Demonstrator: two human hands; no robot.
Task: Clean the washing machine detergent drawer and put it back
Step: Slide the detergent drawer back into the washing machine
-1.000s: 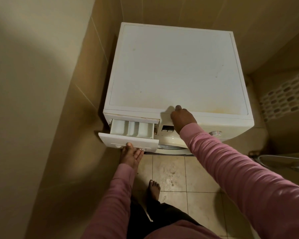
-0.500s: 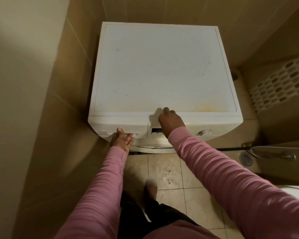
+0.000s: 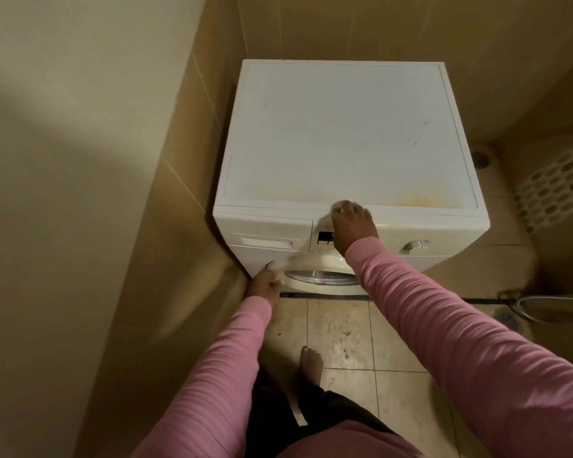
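Left hands entry: left hand [image 3: 264,283] sits low by the front-left corner of the washing machine [image 3: 344,133], motion-blurred, so I cannot tell its grip. Detergent drawer [image 3: 269,239] lies flush in the front's upper-left corner, judged seated. Right hand [image 3: 354,226] rests flat-fingered and empty on the top's front edge, probably bracing, and hides part of the display.

Detergent drawer [image 3: 267,238] flush in washing machine [image 3: 344,133] front. Right hand [image 3: 353,223] on top front edge. Left hand [image 3: 265,285] blurred, below drawer, at door rim [image 3: 321,276]. Bare foot [image 3: 311,361] on tiled floor [image 3: 338,328]
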